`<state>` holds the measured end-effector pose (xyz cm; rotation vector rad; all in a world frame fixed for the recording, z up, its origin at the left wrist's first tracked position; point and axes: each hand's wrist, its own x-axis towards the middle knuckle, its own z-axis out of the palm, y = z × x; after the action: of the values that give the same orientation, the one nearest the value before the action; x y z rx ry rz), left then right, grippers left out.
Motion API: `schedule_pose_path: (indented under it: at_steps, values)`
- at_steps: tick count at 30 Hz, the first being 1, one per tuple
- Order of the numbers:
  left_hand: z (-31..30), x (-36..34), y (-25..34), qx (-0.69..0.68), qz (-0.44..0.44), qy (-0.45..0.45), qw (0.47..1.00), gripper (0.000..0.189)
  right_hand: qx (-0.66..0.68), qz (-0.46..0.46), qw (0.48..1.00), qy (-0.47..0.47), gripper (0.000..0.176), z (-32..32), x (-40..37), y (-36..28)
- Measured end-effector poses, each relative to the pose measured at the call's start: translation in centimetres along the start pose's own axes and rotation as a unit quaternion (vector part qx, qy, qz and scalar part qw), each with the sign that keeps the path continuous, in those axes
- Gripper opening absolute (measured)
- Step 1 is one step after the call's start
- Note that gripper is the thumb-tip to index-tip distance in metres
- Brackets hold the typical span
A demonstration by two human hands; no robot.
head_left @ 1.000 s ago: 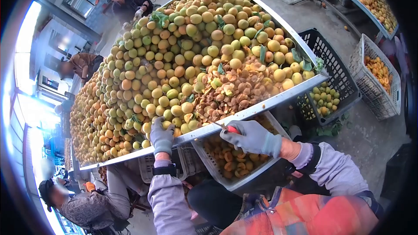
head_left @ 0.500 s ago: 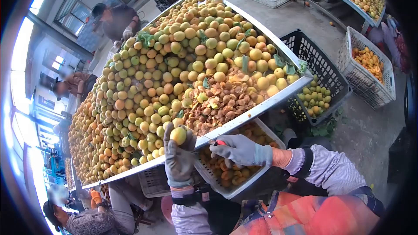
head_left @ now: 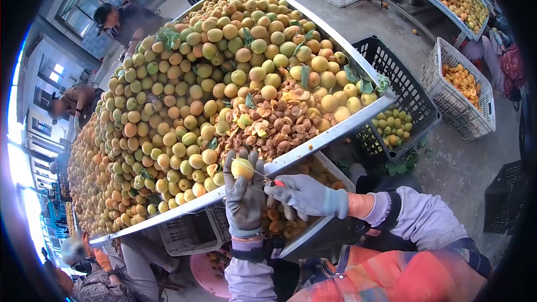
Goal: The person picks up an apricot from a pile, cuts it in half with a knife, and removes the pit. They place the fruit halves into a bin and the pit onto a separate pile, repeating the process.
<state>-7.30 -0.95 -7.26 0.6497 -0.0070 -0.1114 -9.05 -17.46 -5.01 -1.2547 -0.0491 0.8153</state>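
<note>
My left hand (head_left: 244, 204), in a grey glove, is closed around a yellow apricot (head_left: 242, 168) at the table's front edge. In my gloved right hand (head_left: 310, 194) is a small knife with a red handle (head_left: 278, 183). Its thin blade points left to the apricot and appears to touch it; the exact contact is too small to tell. Just beyond my hands lies a heap of brown apricot pits (head_left: 274, 126) on the metal-rimmed table, with whole apricots (head_left: 184, 106) piled around it. Below my hands, a crate (head_left: 330, 168) holds cut apricots (head_left: 293, 225), partly hidden by my right hand.
To the right stand a black crate (head_left: 411, 78) with green fruit and a white crate (head_left: 442, 86) with orange fruit. A pink basin (head_left: 208, 279) is below left. Several people are around the left side, one person (head_left: 131, 22) at the far edge.
The view has shifted a little. My left hand has moved slightly right, closer to my right hand, and the knife blade now reaches the apricot.
</note>
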Motion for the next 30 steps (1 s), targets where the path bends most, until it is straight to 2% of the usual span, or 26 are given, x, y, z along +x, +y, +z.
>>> schedule_pose_path:
  at_steps: [1, 4, 8, 30]
  values:
    - [0.2, -0.1, 0.0, -0.011, 0.004, 0.01, 1.0, 0.066, -0.004, -0.011, 1.0, 0.001, 0.051, 0.1, 0.2, 0.4]
    - [0.5, -0.3, 0.1, -0.014, 0.009, 0.017, 1.0, 0.067, -0.018, -0.057, 0.998, 0.009, 0.052, 0.2, 0.3, 1.1]
    - [0.7, -0.4, 0.1, -0.02, 0.011, 0.006, 1.0, 0.068, -0.032, -0.008, 0.999, 0.01, 0.053, 0.3, 0.2, 0.6]
    - [0.5, -0.3, -0.8, -0.02, -0.011, 0.007, 1.0, 0.064, -0.019, -0.044, 0.999, -0.003, 0.057, 0.4, 0.0, 1.0]
